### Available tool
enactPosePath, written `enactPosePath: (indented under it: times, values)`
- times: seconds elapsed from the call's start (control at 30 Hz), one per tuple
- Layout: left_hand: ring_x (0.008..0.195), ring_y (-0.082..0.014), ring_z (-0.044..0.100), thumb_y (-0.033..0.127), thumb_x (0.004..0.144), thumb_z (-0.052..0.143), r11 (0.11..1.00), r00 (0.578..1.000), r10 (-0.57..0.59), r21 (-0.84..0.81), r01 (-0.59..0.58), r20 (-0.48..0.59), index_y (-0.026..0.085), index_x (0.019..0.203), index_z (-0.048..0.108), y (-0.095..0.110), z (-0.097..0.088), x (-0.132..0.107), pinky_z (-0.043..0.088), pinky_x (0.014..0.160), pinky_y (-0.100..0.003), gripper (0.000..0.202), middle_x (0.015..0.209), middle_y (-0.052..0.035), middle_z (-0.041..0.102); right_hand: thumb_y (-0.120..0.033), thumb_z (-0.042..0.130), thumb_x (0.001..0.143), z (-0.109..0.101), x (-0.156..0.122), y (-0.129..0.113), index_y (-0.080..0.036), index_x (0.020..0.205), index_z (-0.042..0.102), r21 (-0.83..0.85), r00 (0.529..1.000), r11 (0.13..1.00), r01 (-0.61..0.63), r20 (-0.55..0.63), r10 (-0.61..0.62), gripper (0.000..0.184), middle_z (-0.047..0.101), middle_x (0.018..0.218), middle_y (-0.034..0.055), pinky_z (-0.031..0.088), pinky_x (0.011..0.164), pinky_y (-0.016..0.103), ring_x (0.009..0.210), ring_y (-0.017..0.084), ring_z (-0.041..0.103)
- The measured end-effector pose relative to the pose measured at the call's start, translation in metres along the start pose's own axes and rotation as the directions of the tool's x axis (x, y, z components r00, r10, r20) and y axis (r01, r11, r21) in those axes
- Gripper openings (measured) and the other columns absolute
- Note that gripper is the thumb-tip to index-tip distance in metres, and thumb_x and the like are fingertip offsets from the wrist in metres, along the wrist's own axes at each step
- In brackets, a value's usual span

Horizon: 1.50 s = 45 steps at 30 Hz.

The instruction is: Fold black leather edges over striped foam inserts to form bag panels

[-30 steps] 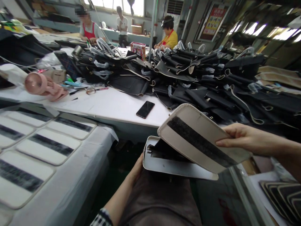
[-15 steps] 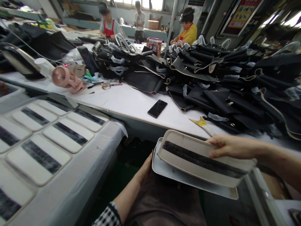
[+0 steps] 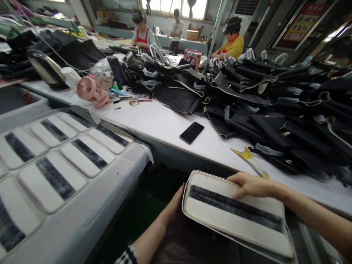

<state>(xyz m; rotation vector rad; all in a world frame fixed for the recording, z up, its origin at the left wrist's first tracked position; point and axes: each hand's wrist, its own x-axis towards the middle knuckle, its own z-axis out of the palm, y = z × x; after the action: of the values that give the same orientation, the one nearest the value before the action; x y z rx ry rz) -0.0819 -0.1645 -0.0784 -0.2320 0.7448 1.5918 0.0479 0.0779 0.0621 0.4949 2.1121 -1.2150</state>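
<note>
I can't see most fingers of my left grip (image 3: pixel 175 201) behind the flat piece (image 3: pixel 292 240). The pale board (image 3: pixel 233 220) on top covers most of that piece. A striped board (image 3: pixel 22 209) gets cut off by the left edge. Words on the red sign (image 3: pixel 304 24) are too blurry to read.

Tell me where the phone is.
The phone lies near the middle of the head view, on the white table, in front of the black pile and beyond the striped panel under the right hand.

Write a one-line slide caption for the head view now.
Right hand on a black-striped panel; left hand at one end.
</note>
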Motion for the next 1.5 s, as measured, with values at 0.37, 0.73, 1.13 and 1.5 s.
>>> enactPosePath:
  times: [0.37, 0.73, 1.13, 1.5]
  values:
    - [0.100, -0.0307, 0.069, 0.052, 0.084, 0.062, 0.998, 0.996, -0.066, 0.007, 0.066, 0.068, 0.011, 0.107, 0.070, -0.009, -0.016, 0.007, 0.046, 0.098, -0.039, 0.047, 0.094, -0.0134, 0.075, -0.010, 0.042, 0.085, 0.088, -0.014, 0.014, -0.022, 0.154, 0.019, -0.832, 0.659, 0.543, -0.116, -0.473, -0.585, 0.074, 0.022, 0.159, 0.0035, 0.025, 0.118, 0.048, 0.146, 0.024, 0.020]
    - [0.097, -0.0286, 0.069, 0.043, 0.080, 0.070, 0.998, 0.999, 0.021, 0.054, -0.019, -0.046, 0.015, 0.093, 0.073, -0.009, -0.014, 0.007, 0.044, 0.101, -0.036, 0.031, 0.081, -0.0083, 0.076, -0.007, 0.037, 0.083, 0.119, -0.001, 0.027, -0.017, 0.154, 0.021, -0.819, 0.580, 0.549, -0.166, -0.531, -0.618, 0.073, 0.024, 0.158, 0.0062, 0.030, 0.115, 0.046, 0.145, 0.025, 0.024]
    - [0.103, -0.0309, 0.067, 0.038, 0.083, 0.062, 0.996, 0.999, -0.036, 0.079, 0.036, 0.001, 0.013, 0.090, 0.074, -0.003, 0.000, 0.001, 0.043, 0.103, -0.041, 0.028, 0.087, -0.0110, 0.076, -0.037, 0.051, 0.092, 0.146, 0.000, 0.017, -0.012, 0.152, 0.026, -0.798, 0.555, 0.546, -0.256, -0.583, -0.593, 0.069, 0.030, 0.156, 0.0084, 0.032, 0.112, 0.047, 0.144, 0.030, 0.024]
    - [0.137, -0.0294, 0.041, 0.039, 0.085, 0.063, 0.999, 0.997, -0.021, 0.028, 0.019, 0.078, 0.013, 0.104, 0.073, 0.000, 0.001, -0.001, 0.019, 0.120, -0.038, 0.035, 0.118, -0.0089, 0.070, -0.045, 0.045, 0.096, 0.132, 0.013, -0.002, -0.026, 0.154, 0.021, -0.840, 0.674, 0.527, -0.130, -0.465, -0.574, 0.065, 0.019, 0.160, 0.0024, 0.034, 0.113, 0.046, 0.147, 0.027, 0.017]
